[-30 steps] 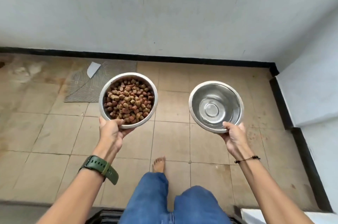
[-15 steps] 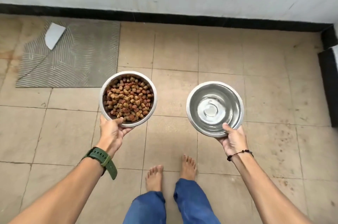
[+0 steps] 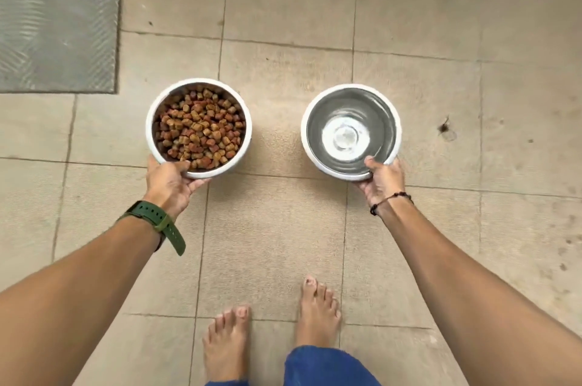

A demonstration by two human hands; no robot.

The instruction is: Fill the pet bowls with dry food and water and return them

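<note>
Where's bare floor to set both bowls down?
Bare tiled floor lies ahead of the kibble bowl and water bowl, and right of the water bowl. Between the bowls, a narrower gap. Taken: grey mat far left, bare feet near side.

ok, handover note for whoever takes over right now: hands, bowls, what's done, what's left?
Left hand: grip on the near rim of the food bowl, thumb inside the rim, full of kibble.
Right hand: grip on the near rim of the water bowl, which appears to hold clear water.
Both bowls are low over the tiled floor, side by side and apart; whether they touch it cannot be told. A grey mat lies at far left.
Done: both filled.
Left: seat both bowls flat, keeping the water level, then release.
</note>
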